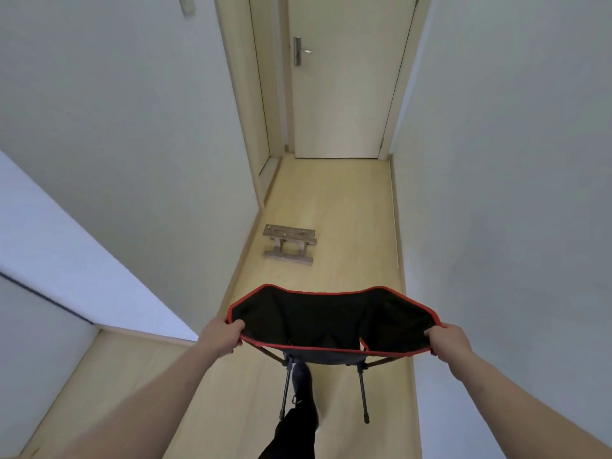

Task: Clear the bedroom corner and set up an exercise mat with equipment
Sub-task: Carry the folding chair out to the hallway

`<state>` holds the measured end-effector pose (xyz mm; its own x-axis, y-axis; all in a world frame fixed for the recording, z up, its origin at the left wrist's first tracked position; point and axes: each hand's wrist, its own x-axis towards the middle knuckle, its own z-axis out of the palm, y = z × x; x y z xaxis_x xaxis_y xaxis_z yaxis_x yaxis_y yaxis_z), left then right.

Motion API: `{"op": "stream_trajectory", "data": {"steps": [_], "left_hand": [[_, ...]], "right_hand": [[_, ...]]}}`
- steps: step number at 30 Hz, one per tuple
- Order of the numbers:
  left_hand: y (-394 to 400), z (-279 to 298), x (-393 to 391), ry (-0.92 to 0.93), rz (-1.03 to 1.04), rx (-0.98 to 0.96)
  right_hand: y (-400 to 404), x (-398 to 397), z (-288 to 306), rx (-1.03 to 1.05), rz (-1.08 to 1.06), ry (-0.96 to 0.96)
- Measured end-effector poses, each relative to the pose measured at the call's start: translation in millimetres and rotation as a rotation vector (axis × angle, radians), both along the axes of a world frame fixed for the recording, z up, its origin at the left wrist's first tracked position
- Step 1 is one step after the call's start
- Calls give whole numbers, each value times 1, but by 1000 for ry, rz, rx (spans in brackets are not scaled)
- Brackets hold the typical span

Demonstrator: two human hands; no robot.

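Here, a narrow hallway with a pale wooden floor (347, 207) runs between white walls toward a closed cream door (344, 94) with a metal lever handle (299, 51). A black fabric folding camp chair with red piping (331, 321) is held in the air above the floor, near the middle of the hallway, its seat sling facing up toward the camera. Left hand (222, 336) grips the left rim of the sling, fingers (236, 325) curled over the red edge and clamped on the fabric. Right hand (452, 339) grips the right rim the same way, fingers curled round the piping. Both forearms are bare and stretched forward. Two thin black metal legs (363, 395) with rubber tips hang below the seat, not touching the floor as far as can be told. A dark trouser leg and dark shoe (303, 379) show under the chair, between its legs. Farther along, a small low weathered wooden stool (289, 240) stands on the floor close to the left wall's skirting board, well apart from the chair. A second opening or door frame sits on the left, just before the closed door.
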<state>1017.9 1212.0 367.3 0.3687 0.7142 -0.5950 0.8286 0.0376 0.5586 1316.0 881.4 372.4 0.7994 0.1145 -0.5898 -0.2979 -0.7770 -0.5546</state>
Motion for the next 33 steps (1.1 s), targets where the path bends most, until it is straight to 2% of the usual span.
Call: {"op": "stream_trajectory", "data": {"steps": [14,22,33], "left_hand": [[130,-17,230,64,-194,-86],[171,-19,354,34,-165,-120],[224,-50,528,72,-111,-159]], "right_hand": [[91,180,-9,-53,-153,-14],[127,285,-26,-58,-223,-5],[190,472,-43,-78,-181,25]]}}
